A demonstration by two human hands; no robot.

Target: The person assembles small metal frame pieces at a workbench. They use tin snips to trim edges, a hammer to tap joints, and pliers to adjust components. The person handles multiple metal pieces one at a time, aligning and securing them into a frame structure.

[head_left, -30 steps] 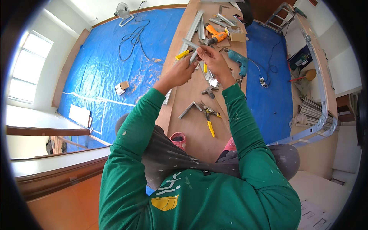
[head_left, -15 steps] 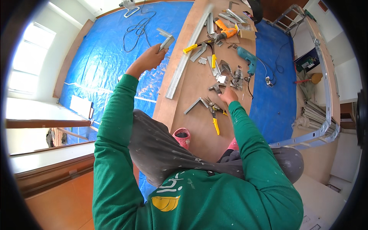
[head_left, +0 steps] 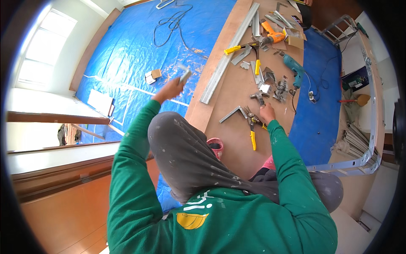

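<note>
My left hand [head_left: 171, 89] is raised over the blue sheet, its fingers closed on a short bent metal bracket [head_left: 185, 76] whose far end is blurred. On the brown board [head_left: 230, 146], my right hand [head_left: 267, 113] grips the handle of a hammer [head_left: 257, 97], its head lying just beyond my fingers. Close to that hand are yellow-handled tin snips [head_left: 253, 127] and an angled metal strip [head_left: 232, 114]. Farther up lie an orange drill [head_left: 274, 36], a teal drill [head_left: 293, 70], a second yellow-handled cutter [head_left: 256, 55] and a long metal channel [head_left: 226, 59].
Blue sheeting [head_left: 122, 55] covers the floor on both sides, with a small open box [head_left: 153, 76] and a dark cable [head_left: 172, 23] on it at left. An aluminium ladder [head_left: 367, 158] stands along the right. A wooden ledge [head_left: 55, 117] runs at left.
My left hand has come down and nearer with the bracket, uncovering the small box. The whole view has shifted, so the board appears farther right. My right hand stays on the hammer.
</note>
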